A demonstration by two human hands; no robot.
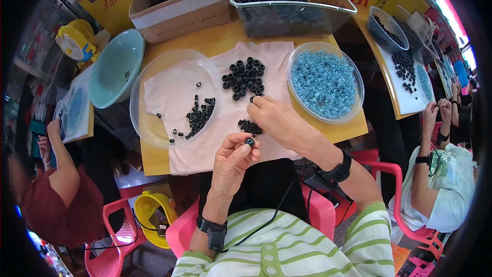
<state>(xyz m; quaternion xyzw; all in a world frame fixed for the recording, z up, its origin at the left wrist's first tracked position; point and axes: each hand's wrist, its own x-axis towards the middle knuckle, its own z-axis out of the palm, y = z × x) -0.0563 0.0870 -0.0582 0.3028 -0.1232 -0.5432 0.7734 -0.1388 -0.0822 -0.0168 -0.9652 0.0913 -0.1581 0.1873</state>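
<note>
Between the thumb and fingers of my left hand [231, 163] is a small round black cap [249, 142], its opening facing up with a bluish centre. Farther forward, my right hand [277, 119] pinches another small black piece [252, 100] at the near edge of a pile of round black caps [241, 78]. Below that hand lies a little heap of tiny black parts [248, 126]. A pink cloth [225, 146] is spread under all of these. To the right stands a round clear tray of translucent blue pieces [326, 83].
At left, a clear round tray [154, 87] holds scattered small black parts. Behind stand a cardboard box [182, 7], a clear bin of black pieces [292, 18] and a teal basin [115, 72]. People work at tables on both sides, with pink chairs [382, 166] between.
</note>
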